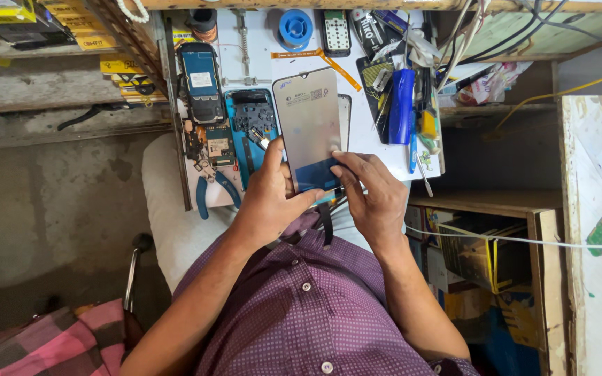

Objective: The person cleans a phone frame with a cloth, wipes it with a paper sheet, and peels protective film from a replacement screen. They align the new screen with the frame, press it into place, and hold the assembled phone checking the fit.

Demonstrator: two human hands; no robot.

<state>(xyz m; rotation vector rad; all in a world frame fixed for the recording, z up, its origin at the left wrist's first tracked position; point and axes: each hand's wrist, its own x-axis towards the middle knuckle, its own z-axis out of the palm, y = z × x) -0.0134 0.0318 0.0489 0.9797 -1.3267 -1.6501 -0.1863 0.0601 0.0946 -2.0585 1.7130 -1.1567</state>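
— Grey glass, mostly: the phone screen panel [309, 125] stands on edge over the white counter [377, 150], its back toward the camera, with a dark blue patch across its lower end.

— Who has hold of it?

— Both hands. The left hand [271, 195] wraps the lower left edge, thumb on the face and the other fingers closed behind. The right hand [369, 191] grips the lower right corner, its fingertips [339, 163] pressed on the edge of the blue patch, and a thin dark tool or strip seems to stick out near its thumb; I cannot tell which.

— So how far along does the work look?

— Early to middle, I would judge. The panel is a bare part, joined to nothing. An opened phone body [253, 115] with its inner parts showing lies on a blue mat just left of the panel, and a circuit board [219, 143] sits beside that. Nothing is put together yet.

— What has been done, then?

— The phone body has been stripped and laid out, by the look of it. Fitting the panel, and closing everything up, seems to be left.

— Anything else near?

— Blue-handled pliers [212, 186] at the counter's lower left, a blue-handled tool [401, 104] to the right among tweezers and loose cables, a blue reel [295, 28] at the top.
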